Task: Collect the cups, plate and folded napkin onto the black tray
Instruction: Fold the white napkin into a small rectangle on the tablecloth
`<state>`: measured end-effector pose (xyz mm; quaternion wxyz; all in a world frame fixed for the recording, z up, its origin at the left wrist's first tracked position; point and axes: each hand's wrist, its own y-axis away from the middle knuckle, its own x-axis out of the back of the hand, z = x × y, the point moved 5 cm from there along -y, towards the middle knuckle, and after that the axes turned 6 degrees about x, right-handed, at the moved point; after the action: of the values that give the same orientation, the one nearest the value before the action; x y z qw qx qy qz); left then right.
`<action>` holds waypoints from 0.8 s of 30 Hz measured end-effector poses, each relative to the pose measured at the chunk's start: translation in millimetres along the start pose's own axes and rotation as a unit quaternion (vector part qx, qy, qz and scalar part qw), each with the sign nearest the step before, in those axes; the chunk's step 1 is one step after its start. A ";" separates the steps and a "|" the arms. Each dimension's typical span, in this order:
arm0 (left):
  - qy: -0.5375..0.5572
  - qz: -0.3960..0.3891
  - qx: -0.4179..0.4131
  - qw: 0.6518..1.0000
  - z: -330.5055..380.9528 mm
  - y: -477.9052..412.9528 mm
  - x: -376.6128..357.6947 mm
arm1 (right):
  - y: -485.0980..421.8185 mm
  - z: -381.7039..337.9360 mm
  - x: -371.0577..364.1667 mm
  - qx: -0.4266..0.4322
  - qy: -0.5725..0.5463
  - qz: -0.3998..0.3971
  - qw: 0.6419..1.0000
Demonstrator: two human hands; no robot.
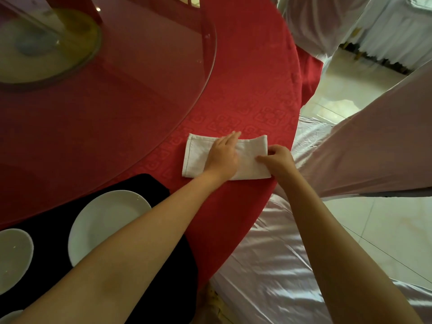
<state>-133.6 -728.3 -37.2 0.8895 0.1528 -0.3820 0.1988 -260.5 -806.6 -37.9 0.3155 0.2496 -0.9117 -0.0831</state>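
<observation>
A white folded napkin (198,155) lies on the red tablecloth near the table's right edge. My left hand (223,155) rests flat on its middle, fingers stretched out. My right hand (279,160) pinches the napkin's right end between thumb and fingers. To the lower left sits the black tray (154,185), with a white plate (105,220) on it partly under my left forearm. A second white dish (14,258) stands at the tray's left side, and another white rim (9,316) peeks in at the bottom left corner. I cannot tell whether those are cups.
A large glass turntable (205,66) covers the middle of the round red table (257,90). Chairs in shiny pale covers (268,253) stand close to the table's right edge, one more at the top right (311,24). Pale tiled floor (385,230) shows between them.
</observation>
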 end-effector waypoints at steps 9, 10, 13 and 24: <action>0.195 -0.173 -0.065 0.963 47.7 -32.0 84.9 | 26.3 -73.8 32.8 0.188 -0.055 0.012 0.980; 0.203 -0.167 -0.073 0.962 51.4 -32.7 94.9 | 27.4 -81.1 37.7 0.203 -0.061 0.021 0.977; 0.224 -0.142 -0.100 0.959 63.3 -31.4 117.8 | 31.6 -96.5 53.5 0.228 -0.064 0.045 0.971; 0.237 0.000 -0.144 0.961 97.9 -32.8 172.2 | 41.4 -143.5 111.5 0.295 -0.051 0.146 0.943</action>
<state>-70.4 -757.7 151.1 0.9673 -0.0280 -0.1844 0.1720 -264.0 -826.7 147.4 0.1890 0.1914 -0.9368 0.2236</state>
